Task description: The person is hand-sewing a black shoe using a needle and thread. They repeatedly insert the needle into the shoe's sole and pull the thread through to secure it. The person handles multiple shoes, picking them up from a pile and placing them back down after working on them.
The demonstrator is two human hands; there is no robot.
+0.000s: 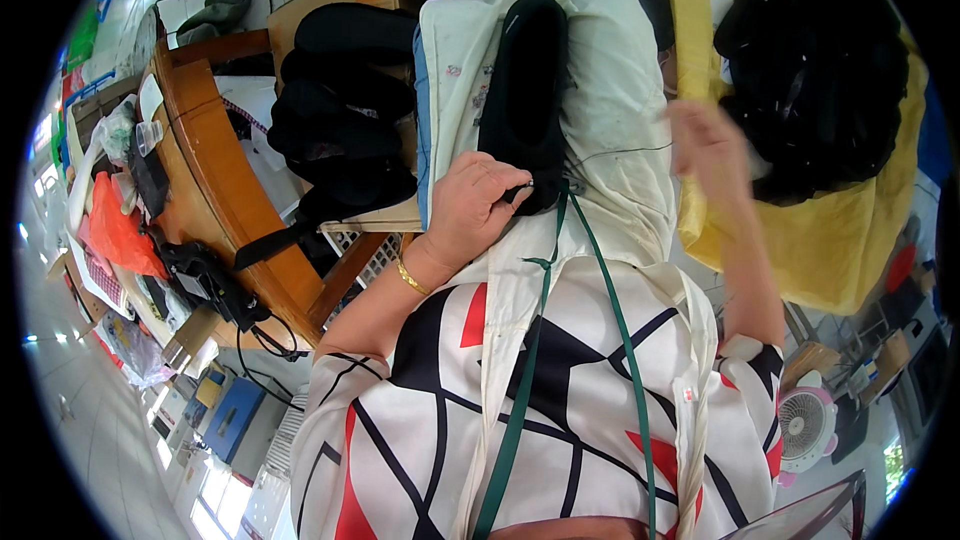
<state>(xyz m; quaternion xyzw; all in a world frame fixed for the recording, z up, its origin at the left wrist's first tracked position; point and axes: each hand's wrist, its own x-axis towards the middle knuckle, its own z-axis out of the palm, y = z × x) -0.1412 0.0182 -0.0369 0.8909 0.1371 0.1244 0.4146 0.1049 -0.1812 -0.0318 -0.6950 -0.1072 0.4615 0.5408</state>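
A black cloth shoe (535, 155) lies lengthwise on a white cloth (620, 70) in front of me, its opening facing up. My left hand (472, 202) is closed on the shoe's near end, thumb and forefinger pinched at its edge. A small shiny spot shows at those fingertips, too small to name. From near the shoe a thin dark thread (625, 151) runs right, toward my right hand (710, 145). That hand is raised beside the white cloth and smeared by motion, so its fingers and anything in them cannot be made out.
Several black shoes or shoe parts (340, 110) are piled at left by a cardboard box (300, 8). Beyond stands an orange-brown wooden chair (215, 180). At right, a yellow cloth (840, 255) holds a heap of black pieces (820, 70). Green straps (615, 315) hang down my front.
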